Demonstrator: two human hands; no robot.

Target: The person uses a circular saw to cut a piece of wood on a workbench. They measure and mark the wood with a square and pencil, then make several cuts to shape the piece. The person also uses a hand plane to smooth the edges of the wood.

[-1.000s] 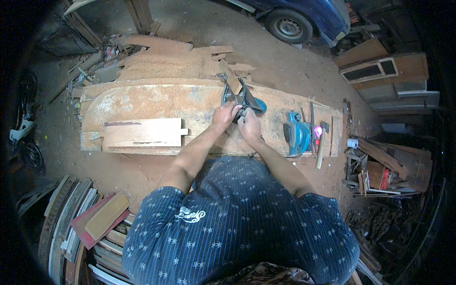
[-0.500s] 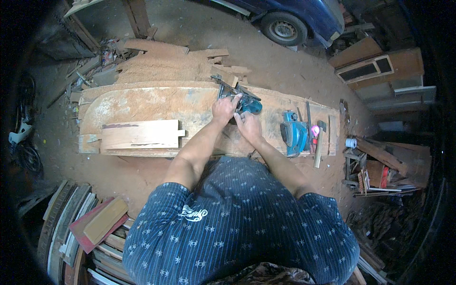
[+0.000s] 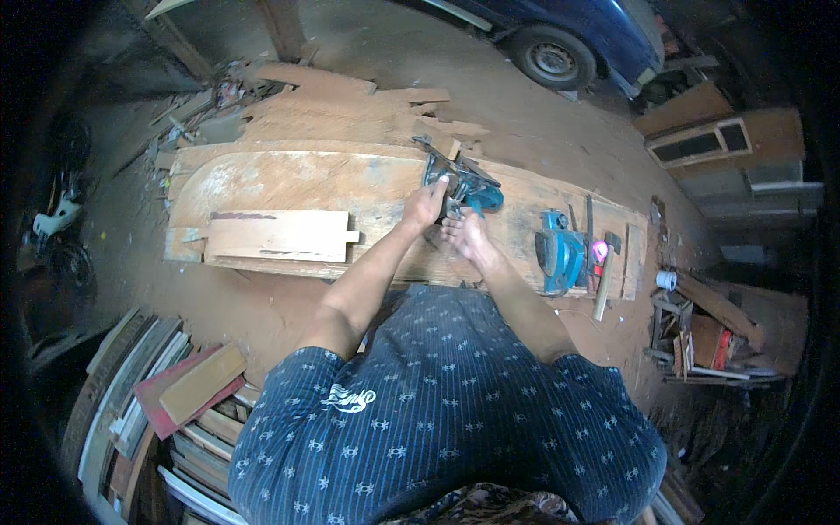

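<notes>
A teal and black power tool (image 3: 486, 200), which looks like a circular saw turned on its side or back, rests on the dusty workbench (image 3: 367, 184) in front of me. My left hand (image 3: 425, 204) is closed on its near left side, with the thumb on top. Close against the tool's near side is my right hand (image 3: 466, 234), palm turned partly up and fingers loosely apart, with nothing visible in it. Left of my hands lies a pale board (image 3: 280, 235) with a narrow tenon at its right end and dark streaks along its far edge.
On the bench's right lie a teal electric planer (image 3: 560, 254), a pink round object (image 3: 599, 252) and a wooden-handled hammer (image 3: 603, 296). Sawdust (image 3: 324, 118) and offcuts cover the far side. Stacked boards (image 3: 188, 394) stand at lower left; a blue car (image 3: 604, 39) is beyond.
My right hand has drawn back slightly from the tool and turned its palm up, fingers loosening. My left hand stays on the tool. The whole view has shifted a little.
</notes>
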